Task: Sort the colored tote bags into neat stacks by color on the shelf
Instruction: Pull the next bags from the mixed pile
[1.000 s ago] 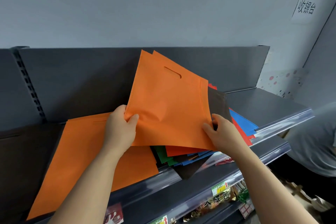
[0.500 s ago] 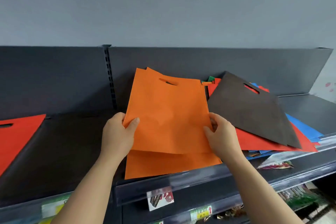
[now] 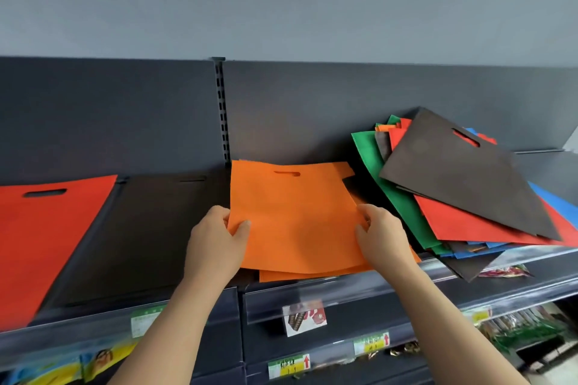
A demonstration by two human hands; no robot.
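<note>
An orange tote bag (image 3: 297,216) lies nearly flat on top of another orange bag (image 3: 312,275) in the middle of the dark shelf (image 3: 344,287). My left hand (image 3: 215,237) pinches its left edge and my right hand (image 3: 381,234) grips its right edge. To the left lie a dark brown bag (image 3: 140,234) and a red bag (image 3: 40,234), each flat. On the right sits a mixed pile: a dark brown bag (image 3: 469,172) on top, red (image 3: 469,225), green (image 3: 391,184) and blue (image 3: 556,203) bags under it.
The shelf's dark back panel (image 3: 312,109) rises behind the bags, with a slotted upright (image 3: 222,116) in the middle. Clear price rails with labels (image 3: 303,316) run along the front edge. Lower shelves hold packaged goods (image 3: 525,325).
Both hands have lowered the orange bag from a raised tilt down onto the orange bag on the shelf. The view has shifted left, showing the red and brown bags.
</note>
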